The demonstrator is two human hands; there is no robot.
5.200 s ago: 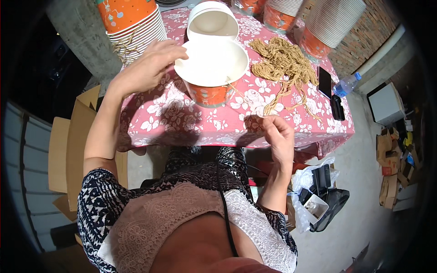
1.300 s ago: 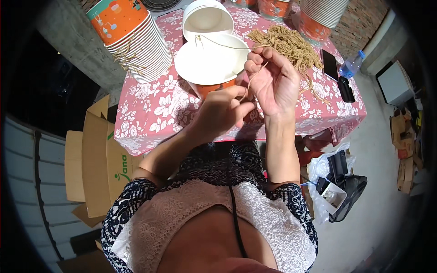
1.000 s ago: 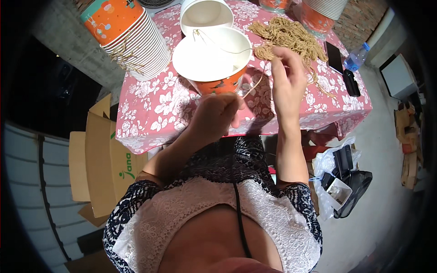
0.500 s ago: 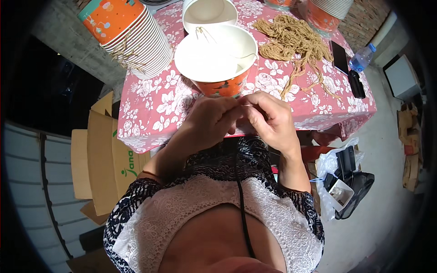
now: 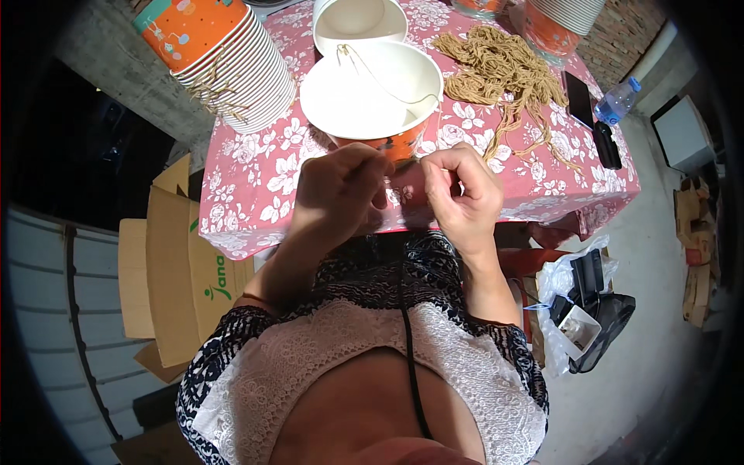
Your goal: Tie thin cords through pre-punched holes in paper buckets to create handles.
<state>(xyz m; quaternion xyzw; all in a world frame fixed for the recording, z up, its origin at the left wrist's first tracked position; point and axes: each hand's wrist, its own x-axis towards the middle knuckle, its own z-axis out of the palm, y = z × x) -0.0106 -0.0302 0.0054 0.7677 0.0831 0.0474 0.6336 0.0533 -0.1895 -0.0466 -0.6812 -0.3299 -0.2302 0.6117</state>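
Note:
A white paper bucket with an orange outside stands at the table's near edge, its mouth facing me. A thin tan cord loops at its far rim and runs across to the right side. Just in front of the bucket, my left hand is closed with its fingertips pinched, mostly in shadow. My right hand pinches thumb against forefinger a short gap to the right. Whatever lies between the fingertips of either hand is too small or hidden to make out.
A stack of orange paper buckets with cord ends leans at left. Behind is another white bucket. Tan cord lies heaped at right, near a phone, a black case and a water bottle. Cardboard stands left of the table.
My hands, close together before, have drawn apart sideways, both still pinched. More of the cord inside the bucket now shows as a long strand.

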